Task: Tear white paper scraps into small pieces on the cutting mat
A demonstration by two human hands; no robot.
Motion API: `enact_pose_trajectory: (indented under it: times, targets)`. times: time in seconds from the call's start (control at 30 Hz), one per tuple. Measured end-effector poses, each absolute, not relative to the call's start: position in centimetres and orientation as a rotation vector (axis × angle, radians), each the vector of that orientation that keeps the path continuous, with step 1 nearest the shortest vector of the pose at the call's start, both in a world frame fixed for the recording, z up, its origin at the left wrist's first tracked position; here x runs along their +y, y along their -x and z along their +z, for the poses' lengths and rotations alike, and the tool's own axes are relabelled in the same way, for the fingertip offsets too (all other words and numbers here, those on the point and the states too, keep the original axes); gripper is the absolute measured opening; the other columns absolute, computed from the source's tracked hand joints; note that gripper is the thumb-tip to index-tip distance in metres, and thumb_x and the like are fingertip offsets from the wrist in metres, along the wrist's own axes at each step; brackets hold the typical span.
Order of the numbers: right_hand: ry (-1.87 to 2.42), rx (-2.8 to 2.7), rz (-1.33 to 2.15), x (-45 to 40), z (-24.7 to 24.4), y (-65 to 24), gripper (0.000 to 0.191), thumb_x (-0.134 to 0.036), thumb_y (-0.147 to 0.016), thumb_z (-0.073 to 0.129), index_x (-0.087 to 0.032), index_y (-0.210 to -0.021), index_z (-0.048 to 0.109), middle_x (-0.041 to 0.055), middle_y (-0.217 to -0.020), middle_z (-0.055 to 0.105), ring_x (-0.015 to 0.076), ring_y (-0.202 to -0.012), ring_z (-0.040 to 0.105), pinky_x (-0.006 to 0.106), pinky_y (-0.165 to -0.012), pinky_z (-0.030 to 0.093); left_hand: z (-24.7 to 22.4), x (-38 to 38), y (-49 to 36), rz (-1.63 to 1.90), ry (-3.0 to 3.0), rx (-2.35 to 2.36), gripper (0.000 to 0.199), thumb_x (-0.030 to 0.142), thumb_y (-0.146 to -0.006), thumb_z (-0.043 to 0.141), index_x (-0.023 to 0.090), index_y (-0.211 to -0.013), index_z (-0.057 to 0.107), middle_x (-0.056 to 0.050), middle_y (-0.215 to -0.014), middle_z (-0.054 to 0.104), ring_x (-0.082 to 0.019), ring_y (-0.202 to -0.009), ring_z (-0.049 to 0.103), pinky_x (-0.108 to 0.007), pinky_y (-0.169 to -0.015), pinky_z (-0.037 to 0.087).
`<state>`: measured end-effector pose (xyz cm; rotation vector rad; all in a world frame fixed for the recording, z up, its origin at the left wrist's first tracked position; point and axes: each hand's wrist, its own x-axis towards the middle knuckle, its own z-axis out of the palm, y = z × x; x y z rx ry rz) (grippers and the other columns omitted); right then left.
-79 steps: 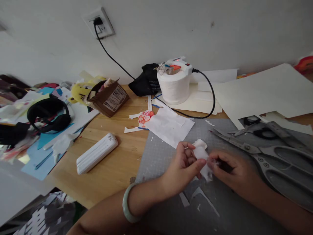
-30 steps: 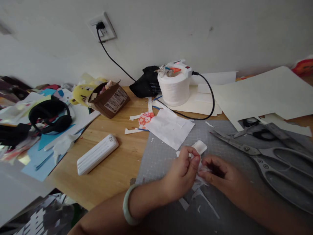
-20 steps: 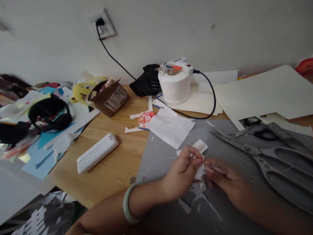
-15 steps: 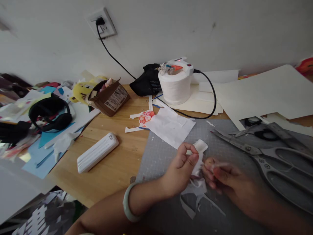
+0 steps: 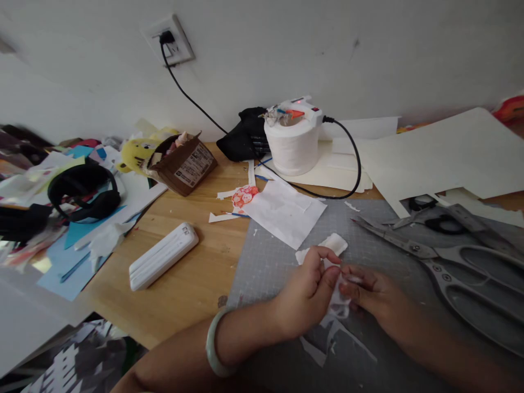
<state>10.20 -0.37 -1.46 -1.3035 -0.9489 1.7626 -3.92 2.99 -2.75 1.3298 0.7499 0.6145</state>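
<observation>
My left hand (image 5: pixel 307 295), with a pale green bangle (image 5: pixel 213 344) on the wrist, is closed in a pinch of thumb and index finger; what lies in the pinch is too small to make out. Its fingertips nearly meet those of my right hand (image 5: pixel 379 297), closed around a small whitish scrap (image 5: pixel 352 279). Beyond my left fingers a folded white tissue (image 5: pixel 334 244) rests on the grey cutting mat (image 5: pixel 270 278). Thin cut paper scraps (image 5: pixel 347 341) lie below the hands, partly covered by them.
Large scissors (image 5: pixel 417 249) lie at the right. A white sheet (image 5: pixel 284 213) and a red drawing (image 5: pixel 244 196) are ahead. Behind stands a white wrapped pot (image 5: pixel 292 147) with a black cable. A white case (image 5: pixel 164 255), cardboard box (image 5: pixel 188 169) and headphones (image 5: pixel 85 191) are left.
My right hand has moved left, up to my left fingertips. My left hand has shifted slightly right and down, showing more of the tissue behind it.
</observation>
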Motion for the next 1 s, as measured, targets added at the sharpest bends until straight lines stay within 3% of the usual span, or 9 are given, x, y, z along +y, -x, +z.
enact_pose_trajectory:
  times: [0.27,0.4,0.53,0.7,0.83,1.0]
  targets:
    - [0.870,-0.729,1.958,-0.9,-1.1,-10.9,0.039,-0.051,-0.067,0.066,-0.017,-0.061,0.049,-0.0061,-0.051,0.039,0.0068,-0.046,0.031,0.020,-0.046,0.026,-1.8,3.1,3.4,0.750,-0.928,0.623,0.031,0.042,-0.080,0.053,0.022,-0.083,0.030,0.009,-0.056,0.034,-0.003,-0.041,0.027,-0.013,-0.039,0.024]
    - [1.103,-0.669,1.854,-0.5,-1.3,-11.0,0.035,-0.047,-0.069,0.066,-0.018,-0.060,0.049,-0.0057,-0.050,0.041,0.0076,-0.047,0.034,0.019,-0.043,0.028,-2.4,3.0,3.5,0.788,-1.054,0.744,0.027,0.045,-0.084,0.044,0.022,-0.089,0.031,0.009,-0.056,0.036,-0.004,-0.040,0.030,-0.014,-0.038,0.023]
    - [1.249,-0.792,1.812,-0.3,-1.7,-11.0,0.037,-0.052,-0.071,0.061,-0.018,-0.061,0.051,-0.0041,-0.054,0.045,0.0090,-0.050,0.038,0.020,-0.045,0.032,-3.2,2.9,4.1,0.758,-1.393,0.916,0.023,0.042,-0.088,0.036,0.021,-0.097,0.035,0.004,-0.063,0.043,-0.006,-0.048,0.039,-0.016,-0.043,0.030]
    - [1.322,-0.980,1.811,-0.3,-1.6,-10.6,0.038,-0.055,-0.067,0.062,-0.018,-0.064,0.052,-0.0054,-0.055,0.041,0.0080,-0.048,0.034,0.021,-0.045,0.029,-3.0,2.5,4.5,0.677,-1.673,0.930,0.020,0.035,-0.089,0.035,0.019,-0.101,0.037,0.002,-0.065,0.047,-0.008,-0.055,0.044,-0.018,-0.049,0.034]
    - [1.264,-1.004,1.787,-0.5,-1.0,-10.4,0.038,-0.053,-0.066,0.065,-0.018,-0.061,0.050,-0.0044,-0.055,0.042,0.0093,-0.051,0.034,0.023,-0.048,0.029,-2.4,2.5,3.8,0.715,-1.312,0.716,0.015,0.034,-0.088,0.038,0.020,-0.092,0.034,0.004,-0.064,0.044,-0.006,-0.050,0.044,-0.016,-0.048,0.036]
    - [1.027,-0.746,1.897,-0.6,-1.0,-10.6,0.040,-0.053,-0.068,0.064,-0.018,-0.061,0.048,-0.0051,-0.051,0.041,0.0082,-0.048,0.032,0.021,-0.045,0.027,-1.9,3.1,3.1,0.780,-0.794,0.616,0.028,0.035,-0.082,0.052,0.022,-0.083,0.027,0.009,-0.060,0.041,-0.002,-0.041,0.039,-0.012,-0.041,0.033]
